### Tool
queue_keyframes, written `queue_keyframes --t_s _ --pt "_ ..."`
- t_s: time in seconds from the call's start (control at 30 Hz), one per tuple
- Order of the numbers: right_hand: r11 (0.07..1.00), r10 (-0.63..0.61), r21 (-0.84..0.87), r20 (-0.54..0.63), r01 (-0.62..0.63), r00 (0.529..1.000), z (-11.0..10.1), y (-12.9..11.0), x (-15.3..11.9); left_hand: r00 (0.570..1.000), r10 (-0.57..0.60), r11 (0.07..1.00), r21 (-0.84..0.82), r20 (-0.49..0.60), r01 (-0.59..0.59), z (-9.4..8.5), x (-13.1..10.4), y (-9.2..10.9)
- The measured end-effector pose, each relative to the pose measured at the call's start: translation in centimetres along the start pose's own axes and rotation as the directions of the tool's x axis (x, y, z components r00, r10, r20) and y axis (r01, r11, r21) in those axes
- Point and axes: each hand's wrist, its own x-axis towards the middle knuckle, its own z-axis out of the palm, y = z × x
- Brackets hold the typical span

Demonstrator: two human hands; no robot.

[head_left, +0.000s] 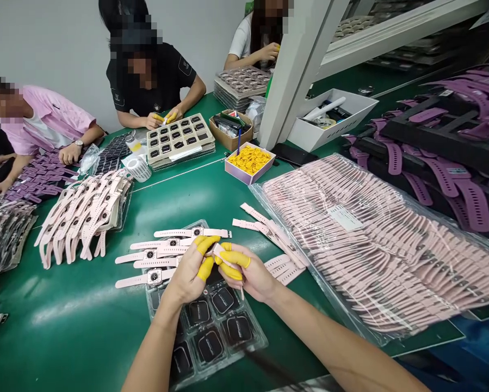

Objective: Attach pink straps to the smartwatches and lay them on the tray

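My left hand (191, 271) and my right hand (248, 268), both with yellow finger cots, meet above a clear plastic tray (261, 338). The left fingers are closed round a small dark piece that looks like a watch case, mostly hidden by them. My right hand pinches a pale pink watch strap (218, 249) against it, and a strap end hangs below. Under and left of the hands lie several pink-strapped watches (153, 276) on the tray's far part. Its near compartments hold dark square watch faces (210, 344). Loose pink straps (283, 269) lie just right of my right hand.
A large bag of pink straps (375, 245) covers the right side. Yellow finger cots fill a small box (244, 177) ahead, near a grey post (295, 76). Stacked pink watches (85, 212) stand at left; purple straps (444, 169) at far right. Several co-workers sit across the green table (85, 321).
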Motion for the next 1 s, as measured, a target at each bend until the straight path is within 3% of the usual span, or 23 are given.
queue_keyframes --t_s 0.23,0.37,0.57,0.67,0.8,0.9,1.0 --pt "0.999 0.026 0.036 -0.008 -0.025 1.0 -0.6 -0.1 0.2 1.0 0.001 1.0 0.029 -0.002 -0.001 0.2 -0.2 -0.1" --pt "0.998 0.037 -0.044 -0.02 -0.038 0.999 -0.9 -0.7 0.2 1.0 -0.004 0.995 0.096 -0.006 0.005 0.5 0.1 0.1" --pt "0.978 0.109 -0.162 -0.158 -0.135 0.981 -1.3 -0.6 0.4 0.999 -0.009 0.95 0.313 0.045 -0.005 0.3 0.2 0.6" --pt "0.968 0.083 -0.229 -0.104 -0.105 0.991 -1.5 -0.5 0.6 0.996 -0.084 0.984 0.16 0.018 0.08 0.2 0.0 0.4" --pt "0.941 0.01 -0.339 -0.048 -0.026 0.999 -1.7 -0.4 0.7 0.962 -0.258 0.945 -0.229 -0.089 0.232 0.3 0.1 0.4" --pt "0.904 -0.032 -0.428 -0.022 0.019 0.999 -1.8 0.0 0.7 0.922 -0.333 0.881 -0.412 -0.197 0.23 0.8 0.5 0.4" --pt "0.899 0.072 -0.431 -0.021 -0.074 0.997 -1.7 0.1 0.6 0.861 -0.395 0.821 -0.544 -0.32 0.174 0.8 1.0 0.0"
